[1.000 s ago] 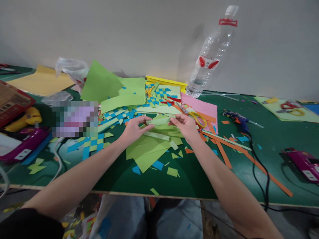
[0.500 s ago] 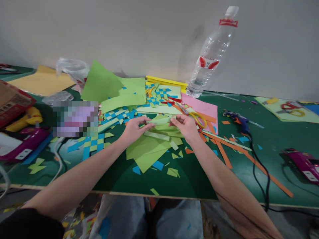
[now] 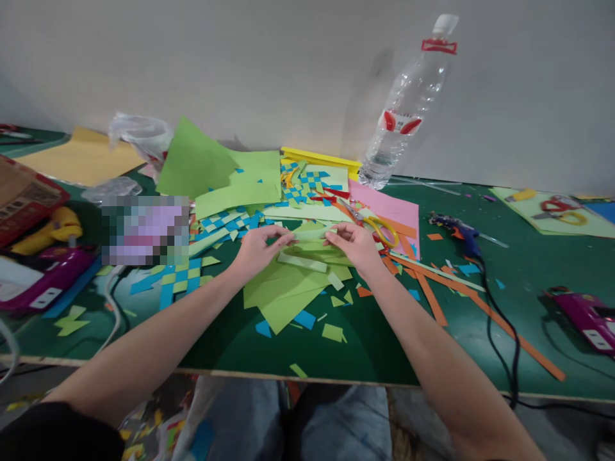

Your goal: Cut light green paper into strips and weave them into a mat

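So the thing in play is a small pale green strip, lighter than the yellow-green sheets under it. Looks smooth and narrow; can't tell if it's folded or rolled. It's up over the back of that stack, left hand pinching one end and right hand the other, thumbs and fingers closed on the paper. A second pale strip lies on the stack just below.

Room-wise, the stack's front corner points at the counter edge, with green top and a few scraps between. Right side's tighter: yellow-handled scissors sit just past the right hand, near a pink sheet. Woven blue-and-green paper is off to the left.

Counter's dark green and littered with cuttings, orange strips trailing right past a blue glue gun. Clear bottle stands by the grey wall behind.
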{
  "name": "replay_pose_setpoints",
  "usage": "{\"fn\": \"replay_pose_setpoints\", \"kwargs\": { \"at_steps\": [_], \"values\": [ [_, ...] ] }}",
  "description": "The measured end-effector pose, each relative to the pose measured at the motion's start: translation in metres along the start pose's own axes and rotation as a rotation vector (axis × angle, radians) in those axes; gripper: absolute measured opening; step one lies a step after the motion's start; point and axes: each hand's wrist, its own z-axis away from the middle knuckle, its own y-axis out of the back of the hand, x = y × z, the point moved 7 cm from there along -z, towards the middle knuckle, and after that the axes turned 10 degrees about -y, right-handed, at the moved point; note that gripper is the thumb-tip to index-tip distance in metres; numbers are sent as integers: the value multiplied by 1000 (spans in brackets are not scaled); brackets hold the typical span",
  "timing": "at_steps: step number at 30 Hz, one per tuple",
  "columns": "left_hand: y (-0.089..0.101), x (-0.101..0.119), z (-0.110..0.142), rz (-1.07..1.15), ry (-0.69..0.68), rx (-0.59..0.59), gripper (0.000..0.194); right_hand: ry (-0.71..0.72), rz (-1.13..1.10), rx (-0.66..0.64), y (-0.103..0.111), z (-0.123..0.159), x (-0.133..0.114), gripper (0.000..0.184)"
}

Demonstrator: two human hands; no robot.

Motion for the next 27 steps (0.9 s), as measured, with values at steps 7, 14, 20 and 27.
{"fn": "replay_pose_setpoints", "kwargs": {
  "at_steps": [7, 14, 20, 27],
  "values": [
    [0, -4, 0, -1, 23, 15, 31, -23, 1, -27, -3, 1, 0, 31],
    [2, -6, 0, -9, 57, 49, 30, -55, -60, -15, -1, 3, -2, 38],
    [3, -6, 0, -11, 63, 68, 32, -16, -114, -54, -2, 0, -2, 37],
    [5, -8, 0, 22, 58, 93, 32, 22, 28, -32, -2, 2, -3, 34]
  ]
}}
